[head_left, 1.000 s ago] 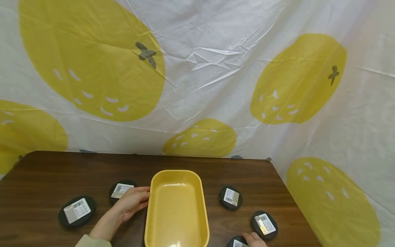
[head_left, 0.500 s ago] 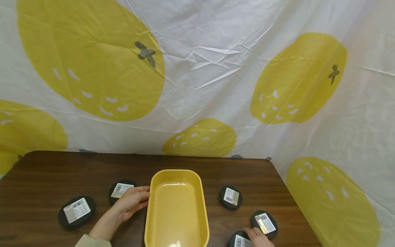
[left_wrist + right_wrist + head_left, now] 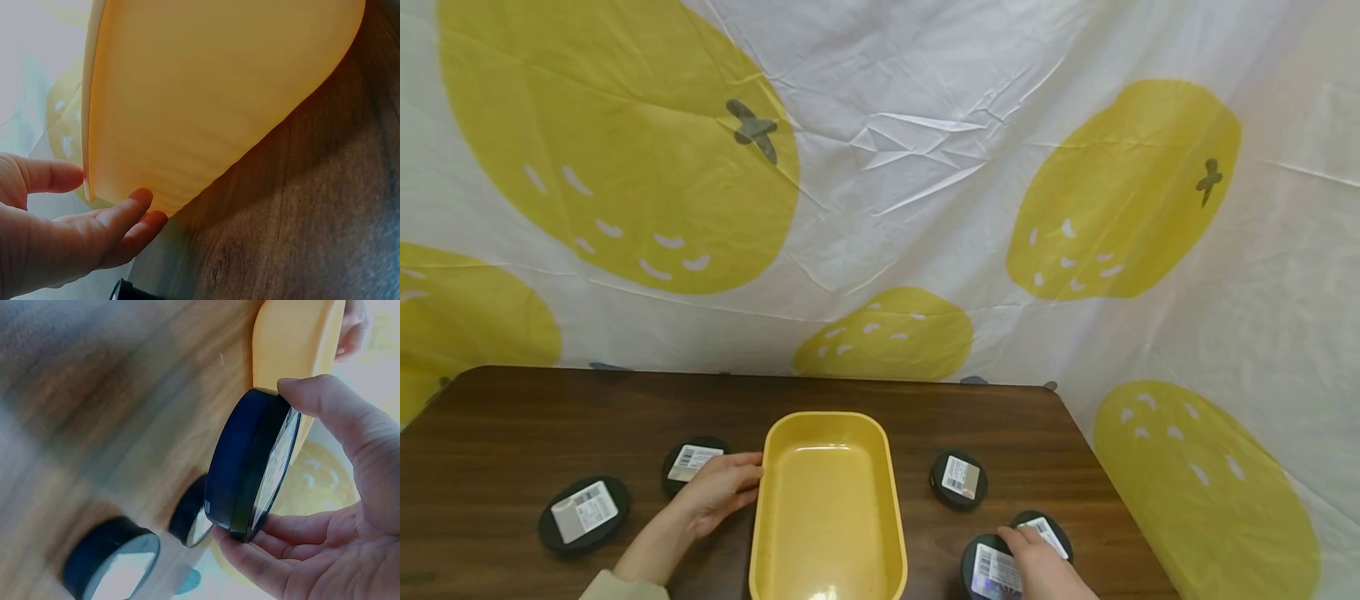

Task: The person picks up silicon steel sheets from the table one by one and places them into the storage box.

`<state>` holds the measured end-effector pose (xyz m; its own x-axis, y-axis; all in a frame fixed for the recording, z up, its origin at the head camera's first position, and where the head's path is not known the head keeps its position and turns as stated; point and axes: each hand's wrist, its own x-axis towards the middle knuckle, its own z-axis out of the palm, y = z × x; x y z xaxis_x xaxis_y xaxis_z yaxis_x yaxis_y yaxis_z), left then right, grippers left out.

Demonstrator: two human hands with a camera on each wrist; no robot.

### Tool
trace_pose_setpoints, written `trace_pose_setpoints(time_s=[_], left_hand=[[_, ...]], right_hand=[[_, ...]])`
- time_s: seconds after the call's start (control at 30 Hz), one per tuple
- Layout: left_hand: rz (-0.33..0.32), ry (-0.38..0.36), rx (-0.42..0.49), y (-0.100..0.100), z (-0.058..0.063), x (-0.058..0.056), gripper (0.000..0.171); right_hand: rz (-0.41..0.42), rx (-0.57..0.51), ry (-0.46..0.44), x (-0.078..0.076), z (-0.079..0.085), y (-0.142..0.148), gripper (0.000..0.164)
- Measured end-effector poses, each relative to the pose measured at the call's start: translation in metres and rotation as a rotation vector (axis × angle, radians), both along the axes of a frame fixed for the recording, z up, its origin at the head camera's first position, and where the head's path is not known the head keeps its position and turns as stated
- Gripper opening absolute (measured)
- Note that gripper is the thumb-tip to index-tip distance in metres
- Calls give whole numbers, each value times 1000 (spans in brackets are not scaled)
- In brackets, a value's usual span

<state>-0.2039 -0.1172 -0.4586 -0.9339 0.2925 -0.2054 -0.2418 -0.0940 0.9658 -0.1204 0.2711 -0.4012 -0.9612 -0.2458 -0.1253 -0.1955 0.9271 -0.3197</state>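
Observation:
A deep yellow rectangular tray (image 3: 829,517) stands on the table in the head view. My left hand (image 3: 718,496) is at its left side; in the left wrist view the fingertips touch the outer wall and the thumb touches the rim. At the lower right, my right hand (image 3: 1048,567) holds a round black container (image 3: 247,462) with a white label, thumb on one edge and fingers on the opposite one. The right wrist view shows it raised off the table and tilted. Another black container (image 3: 1051,533) lies partly hidden behind that hand.
One more round black container (image 3: 958,481) lies right of the tray. Two similar ones, a far-left container (image 3: 583,515) and a container beside my left hand (image 3: 694,462), lie on the dark wooden table (image 3: 587,417). A lemon-print cloth (image 3: 880,208) hangs behind.
My right hand has gripped the near right container and lifted it, moving slightly up and right in the head view. The left hand and the tray have stayed in place.

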Motion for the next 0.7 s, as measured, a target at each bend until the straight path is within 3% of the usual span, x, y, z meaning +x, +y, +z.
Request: trace_pose_setpoints(time_s=[0.47, 0.7], left_hand=[[4, -1, -9, 0, 2, 1, 47], [12, -3, -12, 0, 1, 1, 47]], right_hand=[[96, -19, -3, -1, 26, -6, 88], [78, -57, -14, 3, 41, -8, 89]])
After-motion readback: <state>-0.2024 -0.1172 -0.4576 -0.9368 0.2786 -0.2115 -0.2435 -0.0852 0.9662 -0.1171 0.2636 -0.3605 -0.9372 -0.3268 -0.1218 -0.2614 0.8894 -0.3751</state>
